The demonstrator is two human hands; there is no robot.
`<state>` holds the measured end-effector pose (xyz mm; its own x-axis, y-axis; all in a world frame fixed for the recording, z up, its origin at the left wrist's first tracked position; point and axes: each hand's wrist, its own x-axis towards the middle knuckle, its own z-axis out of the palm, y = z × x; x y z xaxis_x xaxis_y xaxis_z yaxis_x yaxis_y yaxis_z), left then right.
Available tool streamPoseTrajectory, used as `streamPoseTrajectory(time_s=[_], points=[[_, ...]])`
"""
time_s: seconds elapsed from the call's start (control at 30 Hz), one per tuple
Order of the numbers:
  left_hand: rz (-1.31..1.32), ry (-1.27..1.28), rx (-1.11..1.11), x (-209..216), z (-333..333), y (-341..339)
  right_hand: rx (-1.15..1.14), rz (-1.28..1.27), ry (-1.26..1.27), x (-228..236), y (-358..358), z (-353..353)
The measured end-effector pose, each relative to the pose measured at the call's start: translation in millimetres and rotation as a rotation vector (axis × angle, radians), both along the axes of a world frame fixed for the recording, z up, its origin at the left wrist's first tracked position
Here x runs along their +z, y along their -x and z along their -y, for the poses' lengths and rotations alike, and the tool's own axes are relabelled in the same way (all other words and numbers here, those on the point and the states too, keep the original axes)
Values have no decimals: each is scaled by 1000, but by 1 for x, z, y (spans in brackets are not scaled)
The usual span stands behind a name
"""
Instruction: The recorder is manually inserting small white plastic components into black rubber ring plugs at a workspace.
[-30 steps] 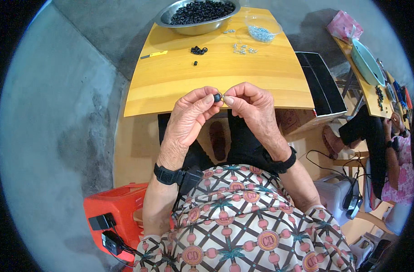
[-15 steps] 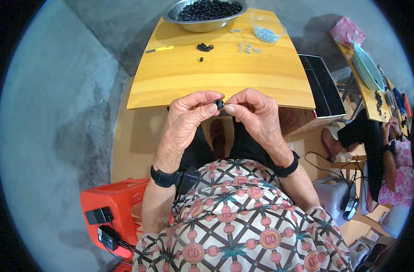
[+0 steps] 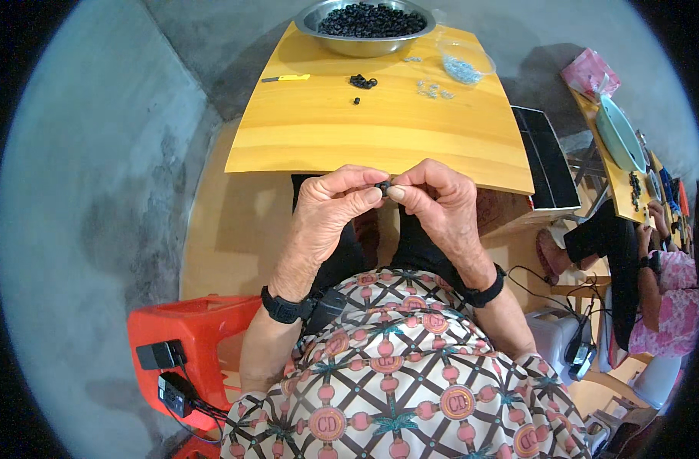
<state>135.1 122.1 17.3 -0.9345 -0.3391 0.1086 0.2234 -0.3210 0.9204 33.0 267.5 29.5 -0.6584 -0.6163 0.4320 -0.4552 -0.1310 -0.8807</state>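
Note:
Just off the table's near edge, my left hand (image 3: 323,210) pinches a small black round part (image 3: 383,186) between thumb and forefinger. My right hand (image 3: 445,206) meets it from the other side, thumb and forefinger pressed together at the part's right side. Whatever sits between those right fingertips is too small and hidden to name. Beyond my hands on the yellow wooden table (image 3: 326,145) lie a single black piece (image 3: 356,101), a little heap of black ring-like parts (image 3: 362,82) and some loose small clear pieces (image 3: 434,91).
At the table's far edge stands a metal basin (image 3: 365,47) full of black parts. A clear tub (image 3: 466,65) holds small bluish pieces. A yellow-handled cutter (image 3: 292,77) lies at left. A red plastic stool (image 3: 189,321) stands by my left side; at right another person (image 3: 655,298) sits working.
My view has shifted slightly, so the table appears farther right. Both hands keep their pinch, and the fingertips have come closer together, covering more of the black part.

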Motion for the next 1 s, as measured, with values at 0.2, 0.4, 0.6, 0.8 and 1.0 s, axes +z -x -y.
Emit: streamPoseTrajectory(time_s=[0.2, 0.4, 0.6, 0.8, 1.0], points=[[54, -61, -28, 0, -2, -7, 247, 289, 100, -5, 1, 5], [50, -179, -42, -1, -4, -12, 427, 494, 162, -2, 3, 12], [27, -369, -36, -11, 0, -18, 413, 552, 130, -14, -3, 24], [-1, -474, -57, -19, 5, -22, 374, 518, 109, -17, -10, 23], [15, -451, -78, -18, 7, -24, 325, 474, 43, -12, -13, 19]])
